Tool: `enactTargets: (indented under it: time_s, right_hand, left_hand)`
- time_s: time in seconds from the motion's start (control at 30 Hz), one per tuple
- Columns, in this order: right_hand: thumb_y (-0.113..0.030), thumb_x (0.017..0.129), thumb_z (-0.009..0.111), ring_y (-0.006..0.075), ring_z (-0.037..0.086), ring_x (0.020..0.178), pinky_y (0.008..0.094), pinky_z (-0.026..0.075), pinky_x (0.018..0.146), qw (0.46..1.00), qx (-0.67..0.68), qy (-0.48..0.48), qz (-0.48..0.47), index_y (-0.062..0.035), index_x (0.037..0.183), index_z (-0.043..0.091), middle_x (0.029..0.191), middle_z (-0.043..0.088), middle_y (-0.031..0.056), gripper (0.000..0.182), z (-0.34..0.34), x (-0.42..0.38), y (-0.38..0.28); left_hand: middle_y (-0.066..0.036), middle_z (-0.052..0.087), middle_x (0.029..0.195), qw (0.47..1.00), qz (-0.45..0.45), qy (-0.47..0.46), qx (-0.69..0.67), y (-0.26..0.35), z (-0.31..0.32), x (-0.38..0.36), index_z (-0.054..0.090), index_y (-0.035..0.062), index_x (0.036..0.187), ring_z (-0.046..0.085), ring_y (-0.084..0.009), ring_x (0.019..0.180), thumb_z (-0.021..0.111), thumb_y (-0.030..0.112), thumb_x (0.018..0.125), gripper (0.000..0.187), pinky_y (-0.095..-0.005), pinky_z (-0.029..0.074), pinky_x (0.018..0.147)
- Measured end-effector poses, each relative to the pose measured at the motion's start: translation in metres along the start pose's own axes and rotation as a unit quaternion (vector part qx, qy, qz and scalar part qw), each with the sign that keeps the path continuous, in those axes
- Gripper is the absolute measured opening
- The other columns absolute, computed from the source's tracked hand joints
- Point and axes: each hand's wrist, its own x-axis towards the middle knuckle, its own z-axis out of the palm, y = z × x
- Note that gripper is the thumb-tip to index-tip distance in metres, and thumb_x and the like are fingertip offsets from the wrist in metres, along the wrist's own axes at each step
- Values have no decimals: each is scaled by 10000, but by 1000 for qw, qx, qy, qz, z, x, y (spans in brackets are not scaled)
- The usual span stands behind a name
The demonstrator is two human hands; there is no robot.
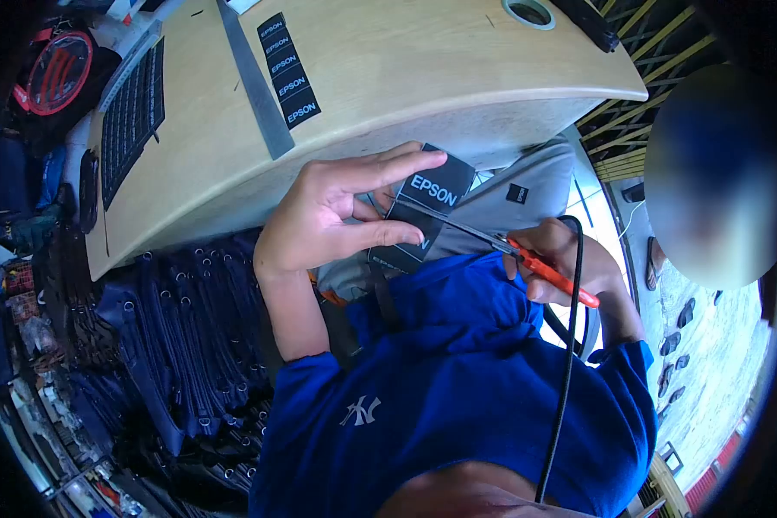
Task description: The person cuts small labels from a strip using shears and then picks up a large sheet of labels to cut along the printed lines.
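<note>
My left hand (315,211) pinches a black label strip (447,173) with white EPSON lettering between its fingers and thumb, above my lap. My right hand (574,259) grips scissors with red handles (551,276). The scissor blades (462,224) point left and lie across the strip, between one printed label and the one below it. The strip's lower end hangs behind my left thumb. A small black label (518,193) lies on my grey trouser leg.
On the wooden table (406,69) lie a row of black EPSON labels (288,73), a metal ruler (257,82), a black label sheet (134,121) and a tape roll (529,13). Dark straps with metal rings (190,328) hang at lower left. A black cord (565,380) crosses my front.
</note>
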Motion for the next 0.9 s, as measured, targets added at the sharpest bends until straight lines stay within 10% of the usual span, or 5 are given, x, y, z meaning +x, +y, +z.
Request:
enactTargets:
  time_s: [0.4, 0.47, 0.8, 0.9]
  right_hand:
    - [-641, 745, 561, 257, 524, 564, 360, 406, 534, 998, 43, 34, -35, -5, 749, 548, 602, 498, 97, 636, 3, 2, 17]
    - [-654, 737, 560, 253, 527, 557, 358, 408, 530, 998, 39, 33, -40, -6, 746, 548, 601, 501, 92, 648, 3, 2, 19]
    - [-619, 781, 546, 232, 503, 488, 341, 382, 488, 999, 12, 31, -9, -24, 700, 531, 545, 474, 72, 601, 1, 1, 13]
    - [-589, 807, 535, 229, 471, 459, 352, 363, 475, 999, -12, 32, -24, -32, 652, 500, 513, 444, 66, 580, 2, 0, 19]
  left_hand:
    - [-108, 519, 1230, 999, -22, 23, -6, -3, -1, 2, 540, 55, 1204, 530, -99, 814, 726, -90, 638, 613, -276, 577, 738]
    - [-174, 512, 1196, 1000, -6, 4, 24, -2, -1, 3, 473, -71, 1217, 561, -163, 962, 683, -158, 650, 611, -252, 565, 750]
    - [-178, 489, 1225, 1000, -5, 2, 10, -1, 1, 5, 478, -69, 1214, 562, -159, 959, 685, -159, 647, 611, -249, 568, 737]
    - [-97, 518, 1232, 1000, -13, 23, 8, -4, 1, 5, 546, 61, 1201, 469, -75, 701, 735, -77, 631, 616, -248, 579, 705]
